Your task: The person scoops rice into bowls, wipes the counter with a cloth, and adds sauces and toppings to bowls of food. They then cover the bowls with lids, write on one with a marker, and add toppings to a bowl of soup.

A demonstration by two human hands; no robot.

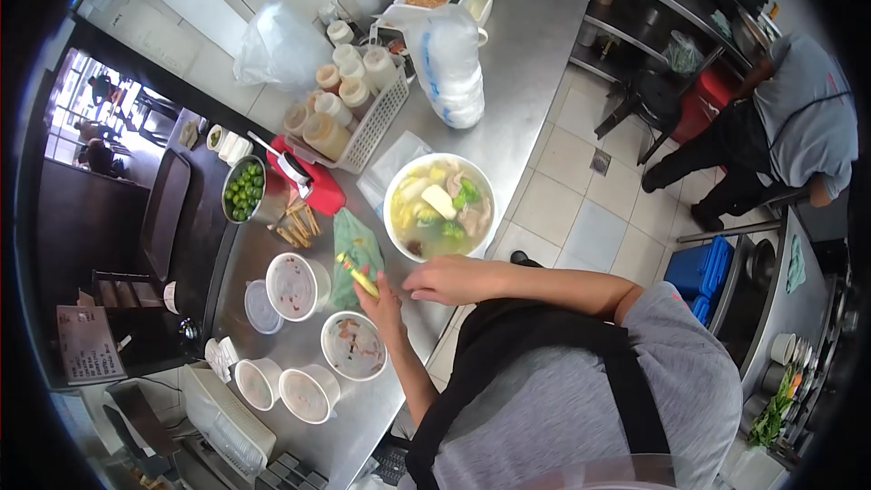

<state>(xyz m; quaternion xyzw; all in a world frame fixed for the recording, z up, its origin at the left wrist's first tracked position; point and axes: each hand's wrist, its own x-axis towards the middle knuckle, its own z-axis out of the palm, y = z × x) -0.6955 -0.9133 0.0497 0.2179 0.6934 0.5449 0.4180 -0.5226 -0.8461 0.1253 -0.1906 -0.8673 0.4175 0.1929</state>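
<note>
My left hand [385, 310] is closed around the lower end of a slim yellow object [365, 283] with red and dark markings; its kind is unclear. Under it lies a crumpled green cloth [356, 240]. My right hand [442, 280] is held just beside the near rim of a large white bowl [389, 229], fingers loosely extended and nothing in them. Soup with broccoli, meat slices and pale yellow pieces fills the bowl. Close to my left hand stands a white tub with a clear lid [355, 346].
More tubs [298, 287] and a loose lid [264, 307] are on the steel counter. Beyond are a pot of green limes [245, 189], a red container [313, 186], a basket of sauce bottles [363, 141] and stacked cups in plastic [451, 63]. Another person [798, 118] bends at the right.
</note>
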